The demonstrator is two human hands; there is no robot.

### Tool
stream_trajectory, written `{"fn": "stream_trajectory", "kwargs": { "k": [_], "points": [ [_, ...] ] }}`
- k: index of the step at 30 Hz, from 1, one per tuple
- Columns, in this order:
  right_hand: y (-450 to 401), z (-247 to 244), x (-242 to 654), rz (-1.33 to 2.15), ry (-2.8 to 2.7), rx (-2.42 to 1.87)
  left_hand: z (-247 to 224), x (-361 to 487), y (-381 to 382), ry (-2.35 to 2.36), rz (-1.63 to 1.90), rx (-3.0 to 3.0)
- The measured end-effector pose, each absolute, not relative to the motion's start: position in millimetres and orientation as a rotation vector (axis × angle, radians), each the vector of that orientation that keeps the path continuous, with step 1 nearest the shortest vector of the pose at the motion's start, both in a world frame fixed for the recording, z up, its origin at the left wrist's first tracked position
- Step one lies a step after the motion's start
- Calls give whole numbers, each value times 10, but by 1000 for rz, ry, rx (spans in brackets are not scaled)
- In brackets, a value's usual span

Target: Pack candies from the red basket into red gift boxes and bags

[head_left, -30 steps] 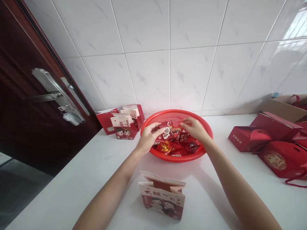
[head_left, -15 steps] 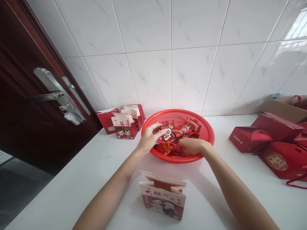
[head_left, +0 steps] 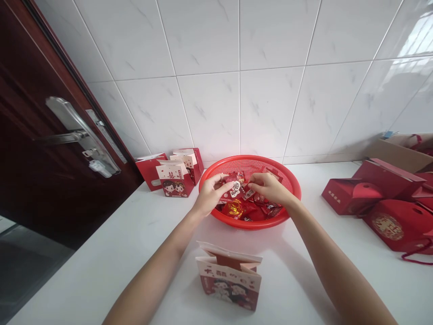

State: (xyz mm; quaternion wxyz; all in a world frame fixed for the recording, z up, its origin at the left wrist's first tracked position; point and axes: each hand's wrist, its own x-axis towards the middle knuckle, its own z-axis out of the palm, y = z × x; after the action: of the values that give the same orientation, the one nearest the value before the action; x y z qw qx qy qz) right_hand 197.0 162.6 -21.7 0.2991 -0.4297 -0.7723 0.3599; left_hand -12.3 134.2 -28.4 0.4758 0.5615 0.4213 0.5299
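Observation:
My left hand is closed on a red candy packet with a white label, over the left side of a red plastic basket. Just right of it, my right hand pinches a small red wrapped candy, its fingertips close to the packet. Wrapped candies in red and gold lie in the basket beneath both hands. Nearer to me, a red and cream paper gift box with cartoon figures stands upright on the white table, its top open.
Several paper gift boxes stand by the wall on the left, near a dark door with a metal handle. Red gift boxes with cords crowd the right side. Behind them is a cardboard box.
My right hand has risen from among the candies and moved up toward the left hand, now with a small wrapped candy in its fingers. The left hand stays with its packet.

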Motion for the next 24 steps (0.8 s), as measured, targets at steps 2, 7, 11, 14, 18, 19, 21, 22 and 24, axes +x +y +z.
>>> {"fn": "stream_trajectory", "kwargs": {
  "k": [2,7,11,14,18,19,21,22,24],
  "points": [
    [1614,-205,1969,1023,-1915,-1158,-300,-131,1350,1049,1300,1380],
    [1604,-167,1983,1039,-1663,-1098,-327,-151,1369,1109,1328,1462],
    [1606,-145,1991,1078,-1553,-994,-337,-157,1382,1136,1336,1522],
    [1609,-139,1993,1097,-1507,-969,-339,-156,1382,1132,1336,1533],
    [1620,-145,2002,1092,-1473,-985,-325,-154,1366,1139,1322,1517],
    [1622,-146,2005,1090,-1474,-992,-320,-154,1362,1141,1318,1511],
    [1620,-143,2010,1072,-1479,-1003,-312,-153,1357,1142,1316,1502],
    [1616,-139,2011,1052,-1482,-1002,-310,-153,1357,1145,1317,1501],
    [1602,-126,2014,1016,-1507,-981,-308,-151,1359,1153,1323,1501]
  ]
}}
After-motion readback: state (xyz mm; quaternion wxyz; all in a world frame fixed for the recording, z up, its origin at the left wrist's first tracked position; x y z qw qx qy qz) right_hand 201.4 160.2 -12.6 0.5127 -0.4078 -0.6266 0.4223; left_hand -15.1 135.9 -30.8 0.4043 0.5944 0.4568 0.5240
